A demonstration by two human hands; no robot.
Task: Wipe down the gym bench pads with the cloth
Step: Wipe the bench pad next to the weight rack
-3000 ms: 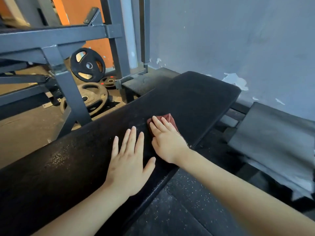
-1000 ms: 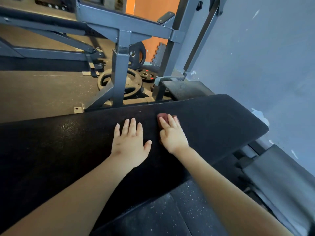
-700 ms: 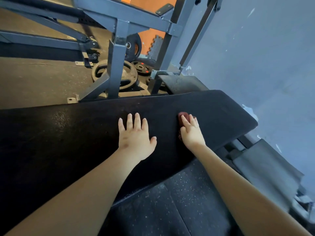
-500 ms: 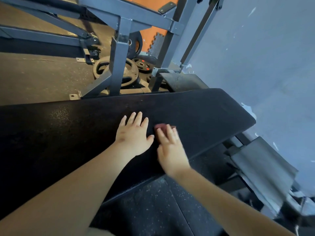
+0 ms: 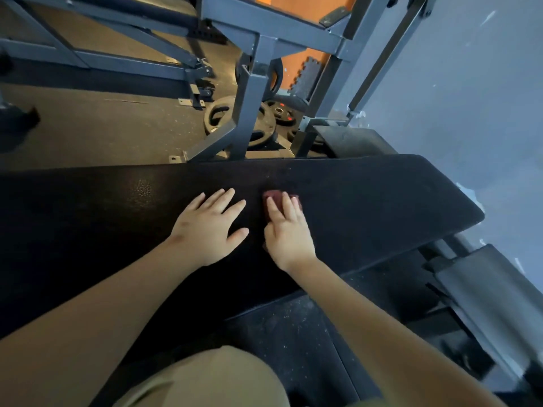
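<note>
On the long black bench pad (image 5: 367, 201), the left hand (image 5: 208, 227) lay flat with fingers spread. The right hand (image 5: 289, 233) pressed the maroon cloth (image 5: 271, 198) under straight fingers, swept back mid-pad beside the left. The wiping looked unfinished.

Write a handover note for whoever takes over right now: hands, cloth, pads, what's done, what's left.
Left hand: flat on the black bench pad, fingers spread, holding nothing.
Right hand: straight fingers press the red cloth onto the pad, mid-length, just right of the left hand.
Done: the surface does not show which parts are wiped.
Left: treat the whole black pad as pending, then the grey pad at lower right, which neither hand touches.
</note>
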